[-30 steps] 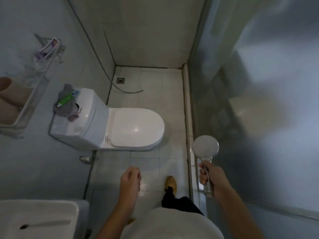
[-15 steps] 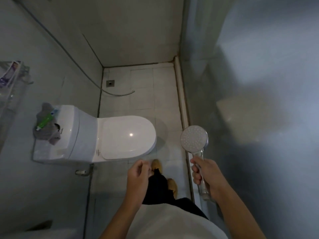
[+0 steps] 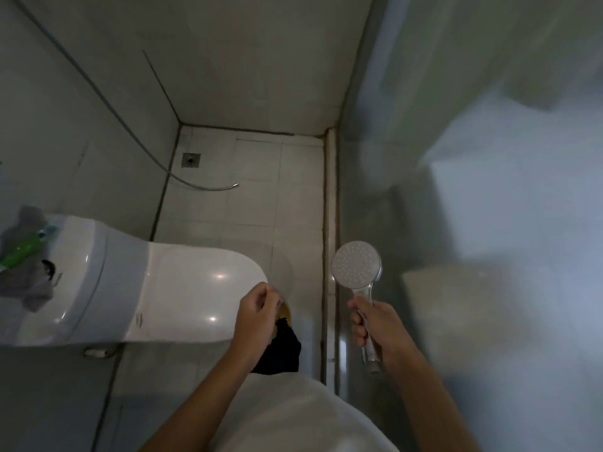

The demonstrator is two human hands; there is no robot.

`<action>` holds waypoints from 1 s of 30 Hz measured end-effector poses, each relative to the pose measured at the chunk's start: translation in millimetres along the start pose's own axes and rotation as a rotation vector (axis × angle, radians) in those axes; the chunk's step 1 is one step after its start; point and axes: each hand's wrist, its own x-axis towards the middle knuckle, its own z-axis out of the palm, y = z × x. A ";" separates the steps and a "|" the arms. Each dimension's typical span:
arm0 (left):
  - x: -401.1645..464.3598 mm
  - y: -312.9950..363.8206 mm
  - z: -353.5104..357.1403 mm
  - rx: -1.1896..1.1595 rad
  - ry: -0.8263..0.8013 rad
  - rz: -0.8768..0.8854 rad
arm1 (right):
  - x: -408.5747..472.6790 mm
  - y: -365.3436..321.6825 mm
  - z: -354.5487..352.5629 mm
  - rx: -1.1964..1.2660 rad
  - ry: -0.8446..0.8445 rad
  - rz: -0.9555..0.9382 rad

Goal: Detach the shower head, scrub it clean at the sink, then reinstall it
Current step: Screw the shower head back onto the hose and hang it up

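- The shower head [image 3: 356,266] was detached from any hose and held in the air above the floor [image 3: 254,177], near the raised sill along the floor's right edge.
- Its round spray face was pale grey with a regular pattern of small nozzle holes, ringed by a chrome rim, and it faced up toward the camera.
- Its handle was clear or chrome, running down from the face through the fist, with the bare lower end protruding below.
- The right hand [image 3: 378,324] gripped the handle at mid-length, fingers [image 3: 358,327] wrapped around it, and the forearm extended up from the lower right.
- The left hand [image 3: 257,313] was held over the front edge of the toilet [image 3: 182,288] lid, fingers curled loosely inward with the tips close together; nothing was seen in it.
- A loose hose [image 3: 202,185] lay on the floor beside the drain [image 3: 191,159], near the far left corner.
- A green tube [image 3: 23,249] rested on a grey cloth [image 3: 26,288] on the cistern top.
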 end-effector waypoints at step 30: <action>285.8 178.1 -13.4 -0.373 0.616 -0.184 | 320.3 -313.2 192.9 -0.368 -0.307 0.142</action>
